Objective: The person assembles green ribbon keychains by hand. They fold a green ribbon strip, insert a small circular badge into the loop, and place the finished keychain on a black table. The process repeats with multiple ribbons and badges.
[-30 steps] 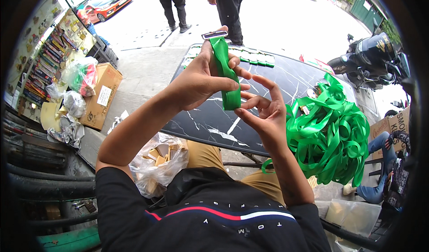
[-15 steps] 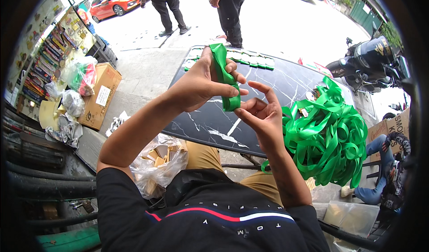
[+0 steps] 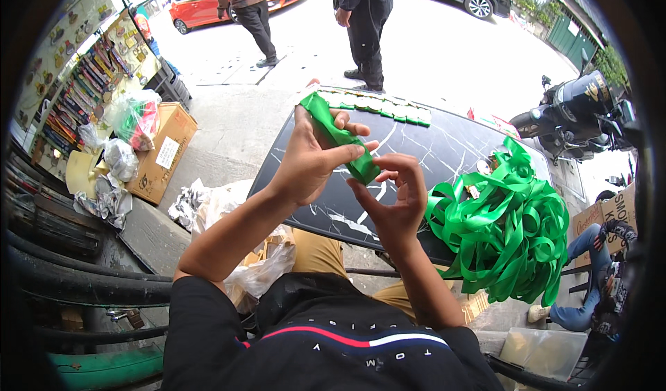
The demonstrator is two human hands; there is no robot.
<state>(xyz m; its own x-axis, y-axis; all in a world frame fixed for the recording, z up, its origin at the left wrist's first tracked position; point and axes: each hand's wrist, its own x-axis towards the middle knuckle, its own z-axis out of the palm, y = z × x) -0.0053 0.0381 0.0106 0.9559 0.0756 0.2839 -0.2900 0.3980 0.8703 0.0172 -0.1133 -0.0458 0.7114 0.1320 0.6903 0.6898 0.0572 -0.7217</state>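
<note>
Since half a second ago, your left hand (image 3: 309,162) has tilted the ribbon strip (image 3: 338,138) a touch flatter, and your right hand (image 3: 395,197) has slid closer under its lower end. You hold the strip above the dark table (image 3: 444,155), its top pointing to about 11 o'clock. Your left hand is closed around the strip's middle, thumb across the front; your right fingers (image 3: 399,166) pinch the lower end at about 5 o'clock from the left.

It looks as if you are folding or rolling that lower end. Judging by this, the next move needs a firm left grip while your right fingers turn the end over squarely.

A row of finished green pieces (image 3: 378,105) lies along the table's far edge at 12 o'clock. A loose ribbon heap (image 3: 506,224) sits at 3 o'clock, just beside your right wrist.
</note>
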